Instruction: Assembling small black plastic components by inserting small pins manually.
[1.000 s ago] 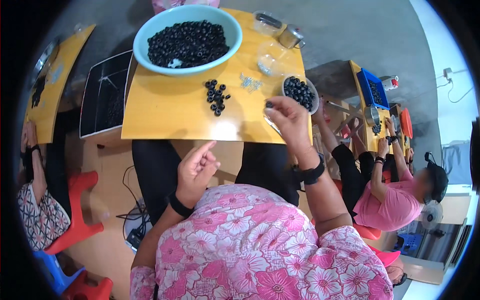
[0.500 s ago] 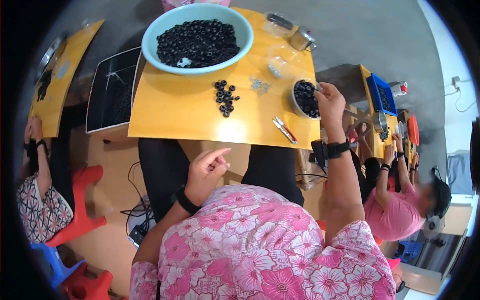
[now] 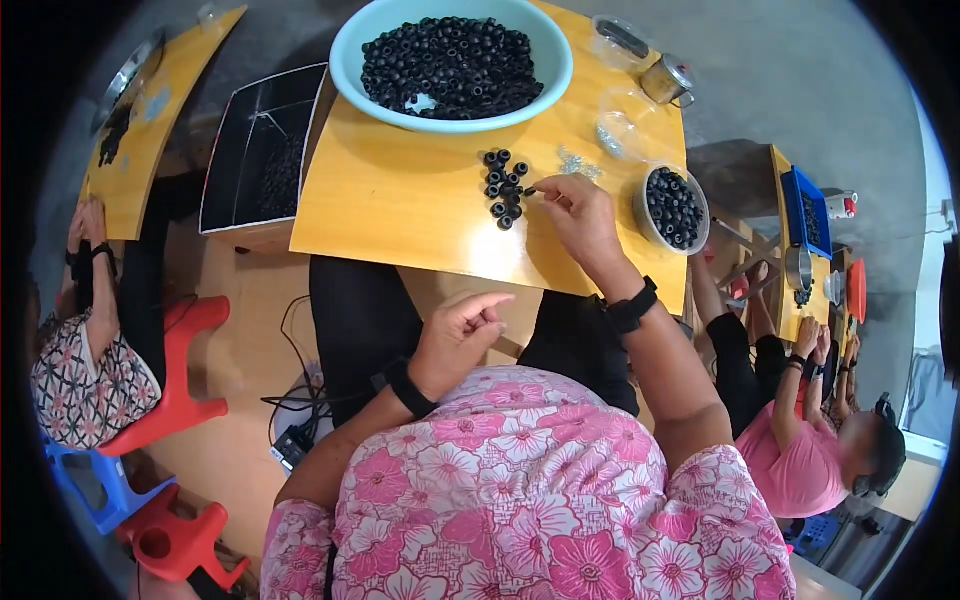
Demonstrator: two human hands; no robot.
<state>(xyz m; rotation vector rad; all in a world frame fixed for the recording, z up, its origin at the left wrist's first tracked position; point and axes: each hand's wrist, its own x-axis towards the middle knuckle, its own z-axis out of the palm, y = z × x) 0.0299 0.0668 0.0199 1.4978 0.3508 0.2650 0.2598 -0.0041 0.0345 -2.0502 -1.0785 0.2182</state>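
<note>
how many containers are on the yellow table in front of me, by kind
big light-blue basin of black rings: 1
small bowl of black rings: 1
metal cup: 1
clear plastic tubs: 2
total: 5
The right hand is at the loose black rings.

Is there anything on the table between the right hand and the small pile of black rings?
Nothing visible does. The right hand is already at the pile of black rings, with its fingertips at the pile's right edge. The bare yellow table lies around them. The left hand is off the table, near the body.
</note>
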